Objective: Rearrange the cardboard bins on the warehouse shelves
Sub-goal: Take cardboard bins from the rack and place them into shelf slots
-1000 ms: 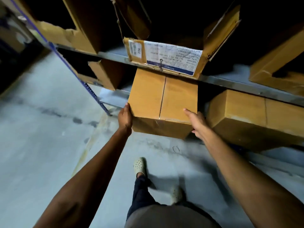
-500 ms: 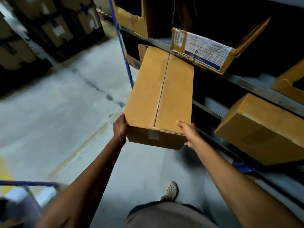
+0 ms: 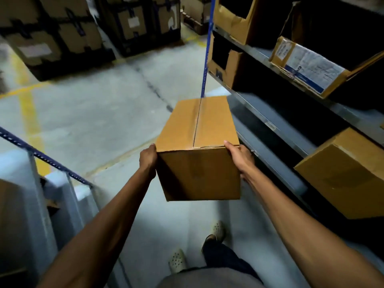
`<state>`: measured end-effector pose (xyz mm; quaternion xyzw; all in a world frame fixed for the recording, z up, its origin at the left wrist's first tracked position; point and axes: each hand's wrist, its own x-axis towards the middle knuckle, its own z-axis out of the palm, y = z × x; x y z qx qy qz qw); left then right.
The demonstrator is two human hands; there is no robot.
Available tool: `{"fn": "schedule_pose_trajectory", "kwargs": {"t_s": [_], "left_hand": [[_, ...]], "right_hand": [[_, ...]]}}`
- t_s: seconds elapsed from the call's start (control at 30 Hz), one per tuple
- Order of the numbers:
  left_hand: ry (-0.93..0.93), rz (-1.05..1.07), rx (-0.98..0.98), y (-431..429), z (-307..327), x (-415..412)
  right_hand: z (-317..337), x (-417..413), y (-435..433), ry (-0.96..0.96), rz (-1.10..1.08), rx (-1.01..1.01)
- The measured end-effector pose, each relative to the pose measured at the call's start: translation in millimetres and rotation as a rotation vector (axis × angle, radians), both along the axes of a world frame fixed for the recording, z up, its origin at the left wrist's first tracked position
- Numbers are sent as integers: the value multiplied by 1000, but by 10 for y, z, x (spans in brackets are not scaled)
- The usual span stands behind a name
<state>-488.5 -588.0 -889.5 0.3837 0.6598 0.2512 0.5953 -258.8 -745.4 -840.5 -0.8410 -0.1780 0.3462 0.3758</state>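
I hold a long closed cardboard box (image 3: pixel 199 146) out in front of me above the aisle floor, clear of the shelves. My left hand (image 3: pixel 148 160) presses its left side near the front corner. My right hand (image 3: pixel 239 157) grips its right side, thumb on the top edge. On the shelf rack (image 3: pixel 272 125) to the right sit an open bin with a white label (image 3: pixel 309 67), cut-front cardboard bins (image 3: pixel 230 67) farther back, and a closed box (image 3: pixel 345 173) on the lower level.
A blue upright post (image 3: pixel 206 53) stands just beyond the box. A second rack with a blue beam (image 3: pixel 43 156) is at my lower left. Stacked cartons (image 3: pixel 62 32) line the far side of the concrete aisle. My feet (image 3: pixel 216 231) are below.
The box has come fully out of the lower shelf into the aisle, held in both hands. I have turned left, so the shelves now lie to my right.
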Motion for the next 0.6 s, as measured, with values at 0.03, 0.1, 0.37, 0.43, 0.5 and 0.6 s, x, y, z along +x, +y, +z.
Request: {"fn": "schedule_pose_trajectory", "kwargs": {"t_s": [0.03, 0.1, 0.37, 0.43, 0.5, 0.6], "left_hand": [[1, 21, -10, -5, 23, -139], [1, 56, -16, -8, 76, -357], [-240, 72, 113, 96, 418, -897], [-353, 59, 83, 118, 448, -1008], [-490, 53, 21, 97, 545, -1038], [-651, 12, -40, 129, 665, -942]], "right_hand": [[51, -78, 30, -27, 37, 11], [156, -204, 83, -39, 83, 31], [506, -345, 248, 170, 127, 233], [539, -295, 262, 272, 160, 295], [535, -255, 283, 346, 171, 357], [520, -214, 307, 448, 132, 438]]}}
